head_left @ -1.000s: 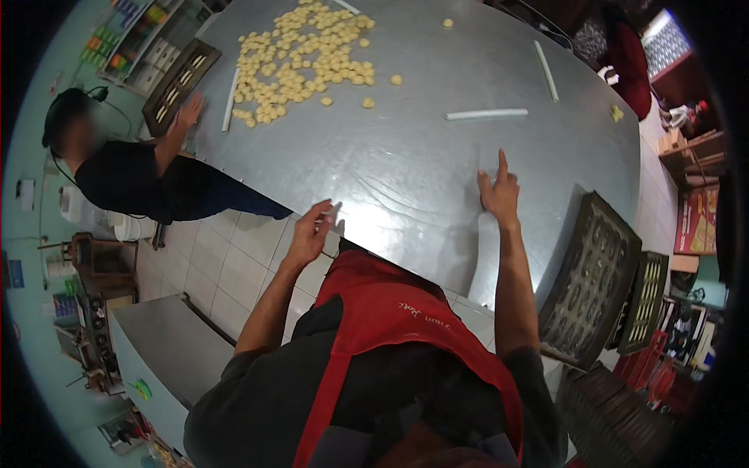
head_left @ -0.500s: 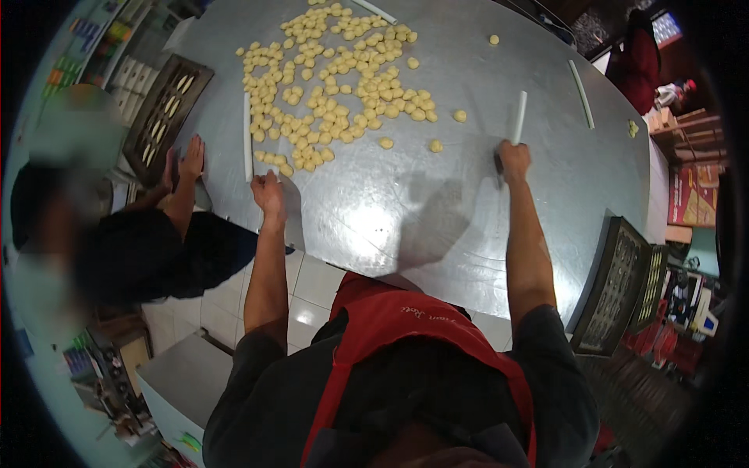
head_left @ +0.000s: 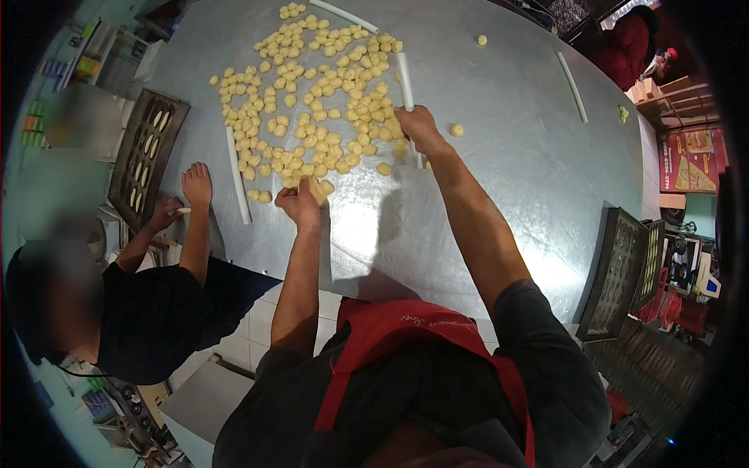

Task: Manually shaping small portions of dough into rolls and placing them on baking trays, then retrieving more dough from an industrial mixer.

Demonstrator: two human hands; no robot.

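Many small yellow dough balls (head_left: 275, 101) lie spread over the upper middle of the steel table (head_left: 499, 156). My right hand (head_left: 413, 125) grips a long white rod (head_left: 404, 82), held upright in the view along the right edge of the dough balls. My left hand (head_left: 300, 199) is at the near edge of the balls, fingers curled at some dough; exactly what it holds is hard to make out. A second white rod (head_left: 237, 171) lies left of the balls, a third (head_left: 343, 15) beyond them, and a fourth (head_left: 571, 86) at the right.
A co-worker (head_left: 148, 312) at the left has both hands by a metal mold tray (head_left: 148, 148) with pale dough pieces. Two more trays (head_left: 605, 273) stand at the near right edge. Another person in red (head_left: 624, 47) is beyond the far right corner.
My right hand has taken hold of the rod and carried it leftward to the balls. My left hand has moved from near the table edge to among the dough balls.
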